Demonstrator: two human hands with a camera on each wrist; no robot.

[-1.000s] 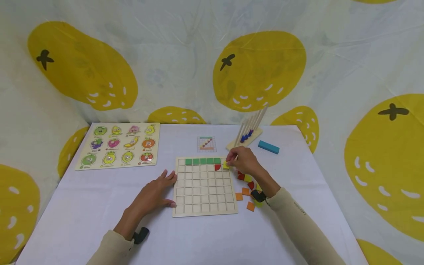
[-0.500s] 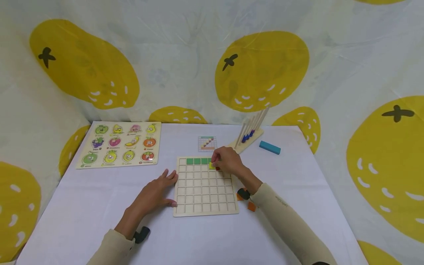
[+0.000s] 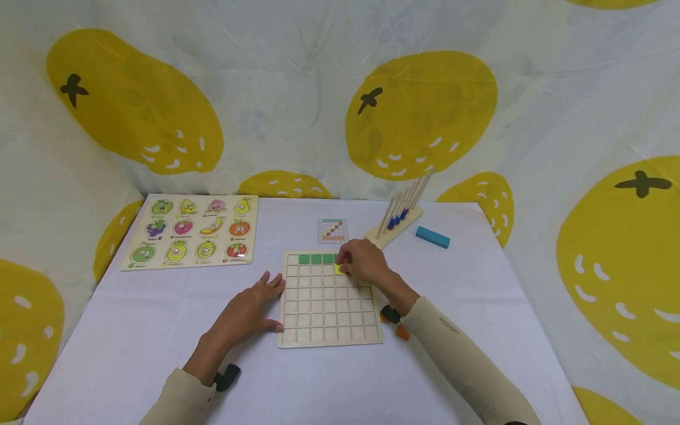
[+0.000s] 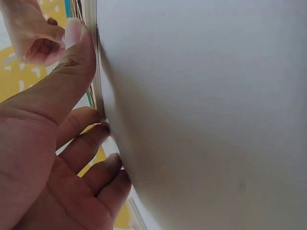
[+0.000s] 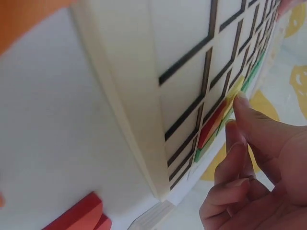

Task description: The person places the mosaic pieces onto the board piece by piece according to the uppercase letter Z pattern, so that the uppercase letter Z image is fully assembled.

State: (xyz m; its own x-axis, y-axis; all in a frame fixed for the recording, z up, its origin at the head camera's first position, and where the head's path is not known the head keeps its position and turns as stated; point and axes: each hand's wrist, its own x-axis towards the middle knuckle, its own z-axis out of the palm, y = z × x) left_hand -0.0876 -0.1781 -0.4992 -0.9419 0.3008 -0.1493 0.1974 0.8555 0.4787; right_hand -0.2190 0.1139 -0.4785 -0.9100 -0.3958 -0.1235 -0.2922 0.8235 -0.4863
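A wooden grid board [image 3: 322, 304] lies on the white table, with a row of green tiles [image 3: 316, 258] along its far side. My left hand [image 3: 247, 310] rests at the board's left edge, thumb and fingers spread along it. Over the board's far right part, my right hand [image 3: 363, 261] has its thumb and index finger at a yellow tile [image 3: 340, 269], which lies in the second row. Beside that tile a red tile [image 5: 211, 127] shows in the right wrist view; in the head view the hand hides it.
A pattern card [image 3: 332, 231] lies behind the board. Back left is a fruit puzzle [image 3: 191, 231]; back right are a pegged stand [image 3: 393, 224] and a blue block [image 3: 432, 236]. Loose orange tiles [image 3: 402, 332] lie right of the board, partly under the right forearm.
My right hand has moved left from the board's right edge, bringing the yellow tile into the second row, left of the red one. The left hand has stayed put.
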